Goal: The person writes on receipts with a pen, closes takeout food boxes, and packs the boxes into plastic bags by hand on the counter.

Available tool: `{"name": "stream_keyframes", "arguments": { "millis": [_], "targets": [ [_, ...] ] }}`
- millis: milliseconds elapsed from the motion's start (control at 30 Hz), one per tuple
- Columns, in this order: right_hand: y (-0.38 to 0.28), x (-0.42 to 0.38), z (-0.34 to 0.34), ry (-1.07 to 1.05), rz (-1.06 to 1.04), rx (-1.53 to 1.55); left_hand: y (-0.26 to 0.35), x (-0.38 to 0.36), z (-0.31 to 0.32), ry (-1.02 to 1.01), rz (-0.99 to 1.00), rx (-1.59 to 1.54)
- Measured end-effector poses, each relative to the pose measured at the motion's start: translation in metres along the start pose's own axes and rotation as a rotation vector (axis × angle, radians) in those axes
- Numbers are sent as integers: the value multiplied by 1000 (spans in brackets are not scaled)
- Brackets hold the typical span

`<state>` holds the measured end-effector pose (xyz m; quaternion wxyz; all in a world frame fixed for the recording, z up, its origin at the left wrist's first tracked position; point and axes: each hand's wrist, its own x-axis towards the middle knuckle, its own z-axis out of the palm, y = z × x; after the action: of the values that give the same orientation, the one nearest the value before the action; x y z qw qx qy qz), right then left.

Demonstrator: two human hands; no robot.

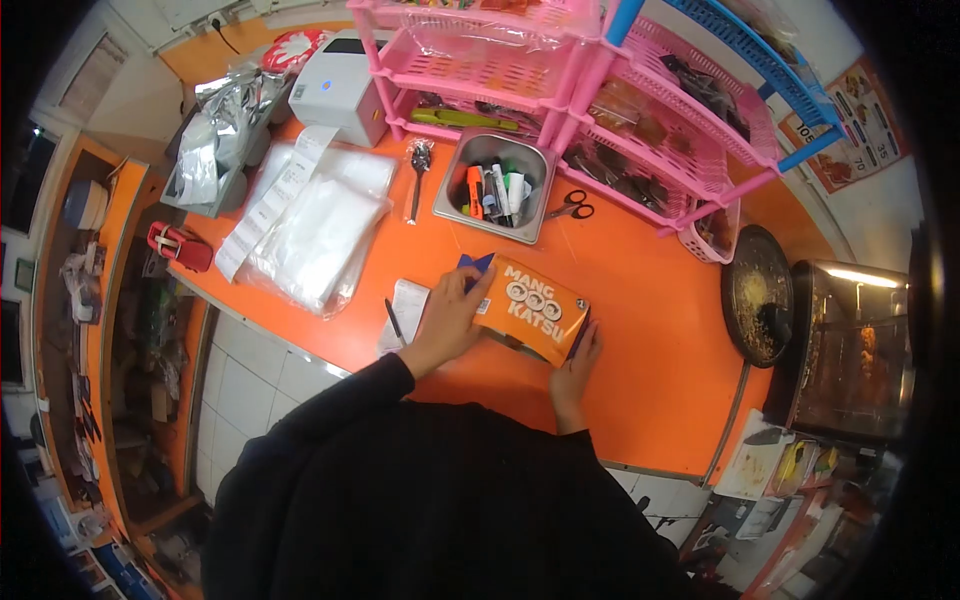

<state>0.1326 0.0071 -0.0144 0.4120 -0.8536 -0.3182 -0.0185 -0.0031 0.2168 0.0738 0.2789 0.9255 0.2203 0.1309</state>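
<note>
An orange takeaway food box [525,318] printed "MANG KATSU" is tilted between my two hands over the orange table. Dark blue flaps show at both of its ends. My left hand [450,318] grips the left end, its fingers bent over the blue flap. At the right end, my right hand [577,372] holds the box with the fingers along its side; part of that grip is hidden. Just left of my left hand lies a paper slip [408,300] with a black pen [394,320] on it.
Behind the box are a metal container [545,165] of markers, black scissors [572,206] and a wrapped black spoon [417,180]. Plastic bags [320,235], a long receipt strip [270,205] and a white printer [340,90] lie left. Pink racks [565,110] stand at the back; a dark round tray [752,300] sits right.
</note>
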Motion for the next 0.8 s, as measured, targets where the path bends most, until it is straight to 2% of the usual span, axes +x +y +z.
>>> {"name": "stream_keyframes", "arguments": {
  "millis": [33,133,233,333,433,533,633,733,800],
  "targets": [
    [-9,-3,3,37,40,40,-7,-9,16,113,33,-12],
    [-32,5,-13,-124,332,187,-22,-20,62,139,-45,-556],
    [-27,11,-24,-124,177,156,-24,-24,54,27,-141,-679],
    [-41,15,-34,-19,103,206,-33,-22,52,-22,-150,-952],
    [-44,18,-44,-138,2,-117,-18,-21,33,-46,-224,-1076],
    [-46,14,-47,-230,43,-56,-14,-20,10,-63,-351,-749],
    [-36,6,-42,-185,-68,67,-5,-24,0,7,-365,-726],
    [-25,7,-49,-278,-166,108,-4,-29,-7,-91,-236,-538],
    [-21,17,-62,-337,-240,101,-13,-29,-12,-193,-7,-333]
  ]
}}
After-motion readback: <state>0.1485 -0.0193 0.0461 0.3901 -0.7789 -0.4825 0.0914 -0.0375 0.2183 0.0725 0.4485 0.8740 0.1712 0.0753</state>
